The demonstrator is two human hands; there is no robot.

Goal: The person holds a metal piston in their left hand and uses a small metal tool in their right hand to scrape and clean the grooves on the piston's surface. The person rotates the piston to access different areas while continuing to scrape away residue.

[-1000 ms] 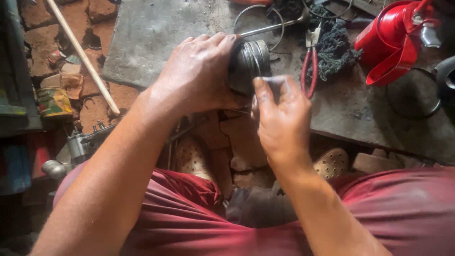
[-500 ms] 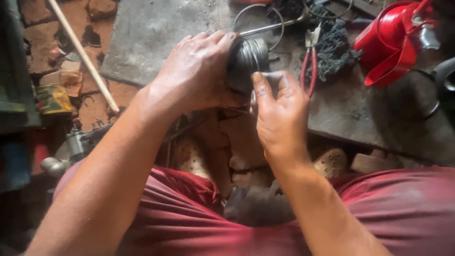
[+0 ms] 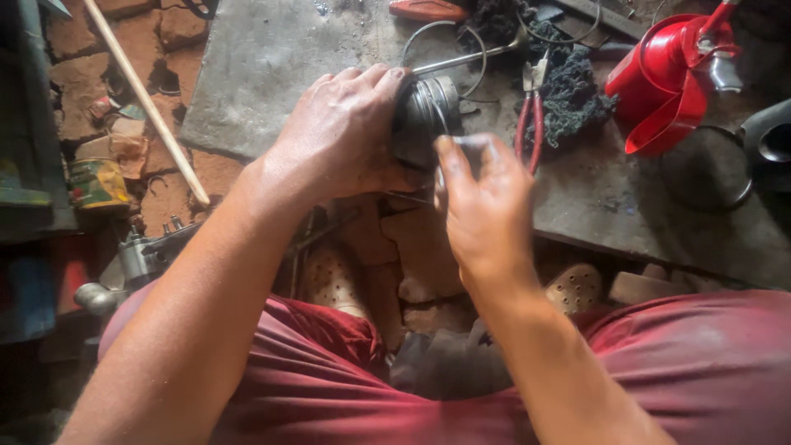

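Observation:
My left hand [image 3: 342,136] is wrapped around a dark grey metal cylinder with grooves around it [image 3: 428,111], held above the edge of a grey slab [image 3: 272,58]. My right hand [image 3: 486,210] is at the cylinder's near side, fingers pinched on a thin metal ring [image 3: 465,144] that lies against the cylinder. The hand is blurred, so the ring's exact fit is unclear. My legs in dark red shorts fill the bottom of the view.
Red-handled pliers [image 3: 531,124], loose wire rings [image 3: 449,41], a dark rag [image 3: 577,91] and a red oil can [image 3: 667,82] lie on the slab. A wooden stick [image 3: 144,99] crosses the brick floor at left, near a small metal engine part [image 3: 136,259].
My right hand has shifted slightly along the cylinder's near side with the ring. My left hand keeps the same hold on the cylinder.

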